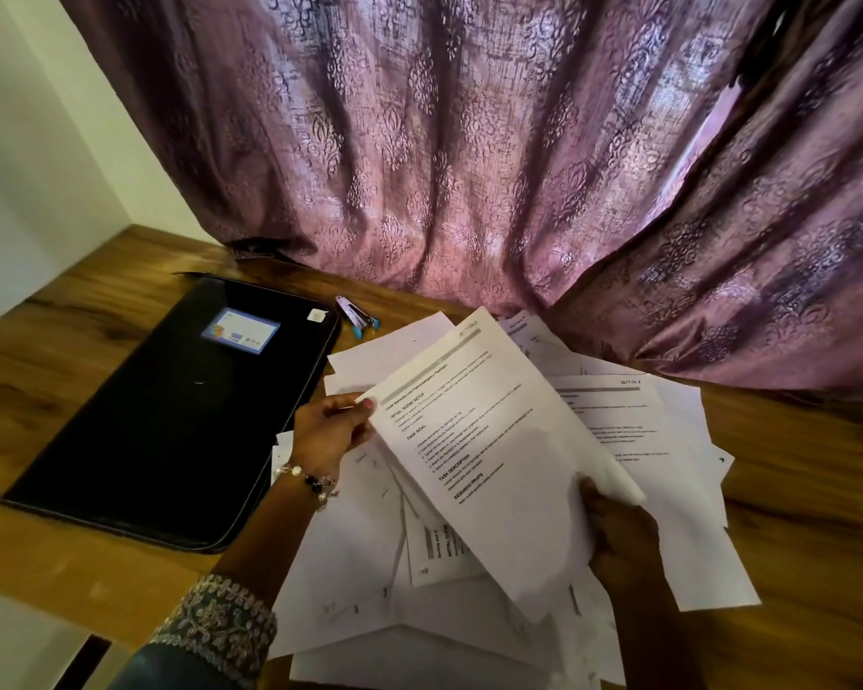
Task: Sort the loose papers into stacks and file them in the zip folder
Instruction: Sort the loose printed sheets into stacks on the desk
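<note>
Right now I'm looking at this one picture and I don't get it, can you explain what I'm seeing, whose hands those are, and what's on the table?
There is no machine here. The single picture comes from a camera worn on a person's head, looking down at their own two hands. The left hand and the right hand each grip an edge of one printed sheet, lifted above a messy spread of loose papers. These lie on a wooden table. To the left lies a black zip folder, closed, with a small stapler just behind it. A purple curtain hangs at the back.

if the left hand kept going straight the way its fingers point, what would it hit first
Likely the printed sheet the left hand already pinches at its edge; past that, the loose papers on the table, though depth is unclear.
</note>
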